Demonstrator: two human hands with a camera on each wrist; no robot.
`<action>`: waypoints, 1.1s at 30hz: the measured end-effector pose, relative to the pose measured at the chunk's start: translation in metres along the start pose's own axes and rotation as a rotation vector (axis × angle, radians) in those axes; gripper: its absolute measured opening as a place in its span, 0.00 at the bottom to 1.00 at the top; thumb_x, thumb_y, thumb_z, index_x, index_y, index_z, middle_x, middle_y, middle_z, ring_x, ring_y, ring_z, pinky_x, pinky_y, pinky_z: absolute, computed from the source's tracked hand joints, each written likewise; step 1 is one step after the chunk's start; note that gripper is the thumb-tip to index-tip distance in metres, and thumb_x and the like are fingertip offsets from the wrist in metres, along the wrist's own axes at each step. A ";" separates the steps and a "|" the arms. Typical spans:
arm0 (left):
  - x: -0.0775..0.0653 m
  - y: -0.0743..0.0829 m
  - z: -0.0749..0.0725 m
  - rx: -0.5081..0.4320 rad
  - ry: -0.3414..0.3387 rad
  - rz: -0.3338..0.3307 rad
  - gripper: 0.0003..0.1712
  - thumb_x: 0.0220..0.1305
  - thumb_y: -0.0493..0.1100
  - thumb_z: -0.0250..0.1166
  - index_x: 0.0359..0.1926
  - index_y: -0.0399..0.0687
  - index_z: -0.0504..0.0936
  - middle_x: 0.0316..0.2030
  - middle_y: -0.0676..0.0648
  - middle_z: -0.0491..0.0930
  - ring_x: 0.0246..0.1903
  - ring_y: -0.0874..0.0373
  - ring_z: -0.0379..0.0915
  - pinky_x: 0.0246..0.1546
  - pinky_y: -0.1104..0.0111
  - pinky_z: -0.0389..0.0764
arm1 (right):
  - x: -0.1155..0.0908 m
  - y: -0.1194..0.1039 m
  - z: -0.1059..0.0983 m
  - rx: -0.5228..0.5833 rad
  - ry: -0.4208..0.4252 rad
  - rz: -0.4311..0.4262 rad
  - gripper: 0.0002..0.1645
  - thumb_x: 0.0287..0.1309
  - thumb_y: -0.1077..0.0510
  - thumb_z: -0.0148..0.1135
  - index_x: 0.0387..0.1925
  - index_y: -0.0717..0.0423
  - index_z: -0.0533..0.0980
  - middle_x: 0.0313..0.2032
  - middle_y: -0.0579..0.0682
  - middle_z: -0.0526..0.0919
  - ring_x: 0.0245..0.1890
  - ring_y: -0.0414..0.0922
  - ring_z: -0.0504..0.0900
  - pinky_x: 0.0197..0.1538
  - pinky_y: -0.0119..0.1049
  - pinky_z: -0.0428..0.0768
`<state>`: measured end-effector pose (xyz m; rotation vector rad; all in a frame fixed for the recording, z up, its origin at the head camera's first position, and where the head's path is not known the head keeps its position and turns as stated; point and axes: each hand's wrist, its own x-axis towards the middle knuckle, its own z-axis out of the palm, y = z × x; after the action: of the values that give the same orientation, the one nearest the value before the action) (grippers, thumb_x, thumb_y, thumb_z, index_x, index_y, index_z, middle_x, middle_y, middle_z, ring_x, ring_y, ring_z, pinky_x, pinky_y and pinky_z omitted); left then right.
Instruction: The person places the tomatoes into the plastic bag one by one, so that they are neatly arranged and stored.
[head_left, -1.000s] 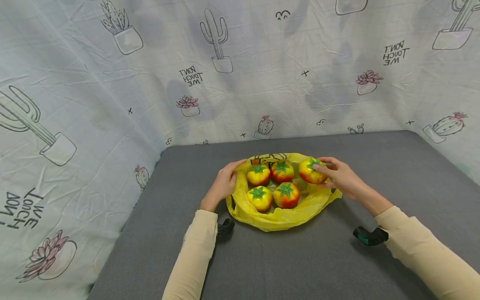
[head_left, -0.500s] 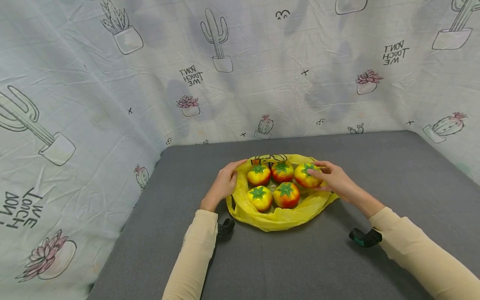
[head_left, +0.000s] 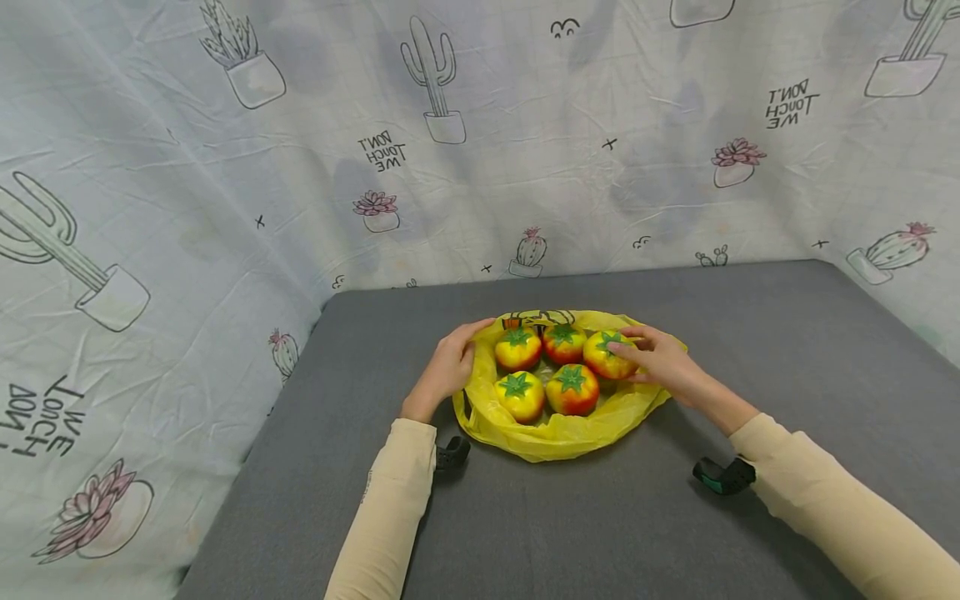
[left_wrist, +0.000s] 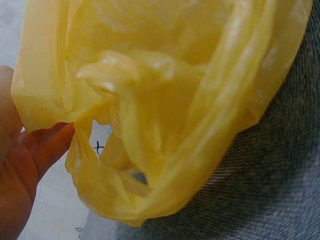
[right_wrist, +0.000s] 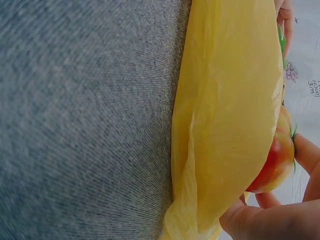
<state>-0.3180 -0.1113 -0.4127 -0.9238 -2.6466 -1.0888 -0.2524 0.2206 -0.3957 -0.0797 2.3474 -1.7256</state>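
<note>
A yellow plastic bag (head_left: 558,442) lies with its mouth spread wide, and several yellow-red tomatoes (head_left: 573,392) with green star-shaped tops sit inside. At the bag's right side my right hand (head_left: 666,360) grips another tomato (head_left: 602,360), fingers and thumb around its side and top. In the right wrist view this tomato (right_wrist: 275,162) shows between the fingertips, partly hidden by the bag wall. My left hand (head_left: 448,360) holds the bag's left rim. The left wrist view has the hand (left_wrist: 22,170) pinching the yellow film beside a loop handle (left_wrist: 145,200).
The bag rests on a grey cloth-covered table (head_left: 570,533). A pale curtain (head_left: 525,100) printed with cacti rises behind and at both sides. Black bands sit at the left wrist (head_left: 452,454) and right wrist (head_left: 723,475).
My right hand has moved left and slightly down with its tomato, from over the bag's right rim to beside the back tomato. The left hand has stayed in place on the rim.
</note>
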 end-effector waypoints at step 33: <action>-0.001 0.000 -0.001 0.018 0.035 0.064 0.28 0.66 0.22 0.45 0.65 0.40 0.70 0.58 0.37 0.72 0.44 0.47 0.70 0.41 0.59 0.70 | 0.000 0.005 0.008 -0.331 0.078 -0.043 0.40 0.65 0.39 0.53 0.66 0.65 0.63 0.59 0.71 0.67 0.58 0.63 0.67 0.49 0.50 0.74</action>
<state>-0.3179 -0.1127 -0.4120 -0.9695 -2.5765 -1.0555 -0.2499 0.2145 -0.4032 -0.1200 2.6858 -1.3637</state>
